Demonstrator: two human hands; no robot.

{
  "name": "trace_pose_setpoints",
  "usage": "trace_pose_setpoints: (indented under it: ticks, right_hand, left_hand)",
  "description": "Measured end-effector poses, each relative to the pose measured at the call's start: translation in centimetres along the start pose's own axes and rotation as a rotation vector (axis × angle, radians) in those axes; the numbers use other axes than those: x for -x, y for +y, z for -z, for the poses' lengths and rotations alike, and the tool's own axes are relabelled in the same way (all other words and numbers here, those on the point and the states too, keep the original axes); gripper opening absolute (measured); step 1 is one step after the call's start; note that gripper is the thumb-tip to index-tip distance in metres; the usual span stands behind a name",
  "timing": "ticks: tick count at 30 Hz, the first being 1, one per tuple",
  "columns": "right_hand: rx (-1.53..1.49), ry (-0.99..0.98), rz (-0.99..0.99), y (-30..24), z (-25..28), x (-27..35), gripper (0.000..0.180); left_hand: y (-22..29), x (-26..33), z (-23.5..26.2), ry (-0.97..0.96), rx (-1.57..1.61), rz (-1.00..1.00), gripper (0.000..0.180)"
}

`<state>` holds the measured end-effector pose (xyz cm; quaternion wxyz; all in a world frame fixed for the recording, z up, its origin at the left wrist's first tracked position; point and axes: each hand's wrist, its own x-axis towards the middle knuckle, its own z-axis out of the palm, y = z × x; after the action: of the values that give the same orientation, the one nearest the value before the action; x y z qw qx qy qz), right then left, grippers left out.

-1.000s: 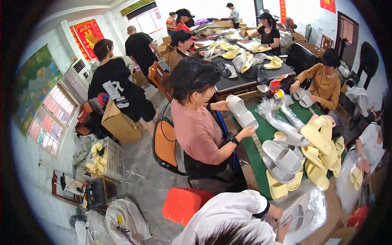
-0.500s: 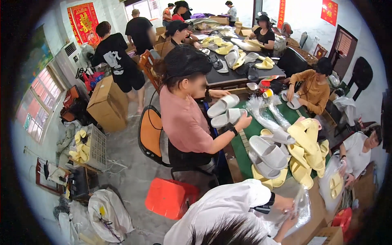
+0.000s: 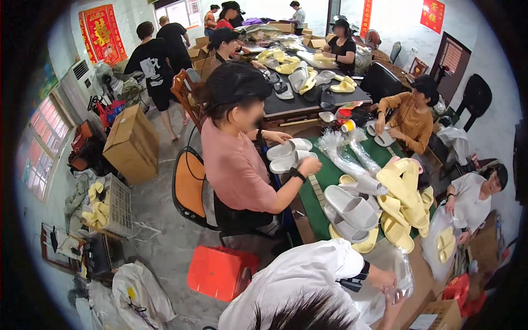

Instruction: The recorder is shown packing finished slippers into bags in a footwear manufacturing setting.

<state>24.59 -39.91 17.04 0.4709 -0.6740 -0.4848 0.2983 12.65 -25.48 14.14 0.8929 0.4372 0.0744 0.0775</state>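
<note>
I see neither my left hand nor my right hand. Closest to the view, at the lower edge, a person in a white shirt (image 3: 291,278) bends over the table, dark hair in front of the shirt. That person's hands hold a clear plastic bag (image 3: 406,273). Grey slippers (image 3: 352,204) lie stacked beside a heap of yellow slippers (image 3: 404,193) on the green table top (image 3: 314,206). Left of them, a seated person in a pink shirt (image 3: 234,165) handles a pair of grey slippers (image 3: 285,160). Clear plastic bags (image 3: 336,154) lie farther back.
A red stool (image 3: 220,272) and an orange-backed chair (image 3: 188,190) stand left of the table. A large carton (image 3: 132,144) is on the floor behind. At the right, a person holds a bag with yellow slippers (image 3: 445,245). A black table (image 3: 308,104) bears more slippers.
My view has turned slightly, so most of the scene sits farther left. The pink-shirted person's grey slippers are a little lower. The white-shirted person's hands have shifted slightly at the bag.
</note>
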Motion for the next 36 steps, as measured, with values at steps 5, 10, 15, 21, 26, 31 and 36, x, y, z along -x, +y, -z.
trace_pose_setpoints:
  ticks: [5, 10, 15, 21, 26, 31, 36]
  right_hand:
    - [0.242, 0.115, -0.149, -1.6, -3.3, 0.3, 0.070]
    - [0.392, 0.214, 0.123, -1.5, -4.2, -0.2, 0.046]
    - [0.147, 0.400, -0.052, 5.7, -1.3, -2.1, 0.028]
    - [0.046, 0.425, 0.069, -0.4, -4.0, -3.0, 0.014]
    - [-0.027, 0.386, 0.105, -2.1, -6.5, -4.3, 0.015]
    - [-0.092, 0.376, 0.120, -3.4, -6.3, -3.3, 0.018]
    - [-0.106, 0.465, 0.079, -6.3, -4.3, 0.6, 0.024]
  left_hand:
    - [3.0, 2.4, -1.8, 0.139, -0.136, 0.015, 0.028]
    - [3.0, 3.8, -1.1, 0.130, 0.011, -0.017, 0.032]
    - [5.3, 5.5, -1.2, 0.061, -0.037, 0.031, 0.025]
    - [1.7, 7.2, 4.9, -0.088, -0.138, 0.199, 0.012]
    - [-10.2, 5.3, 13.0, -0.169, -0.224, 0.317, 0.023]
    - [-9.1, 7.1, 9.2, -0.004, -1.183, 0.066, 0.018]
    - [-11.0, 7.1, 9.4, -0.254, -1.837, -0.227, 0.017]
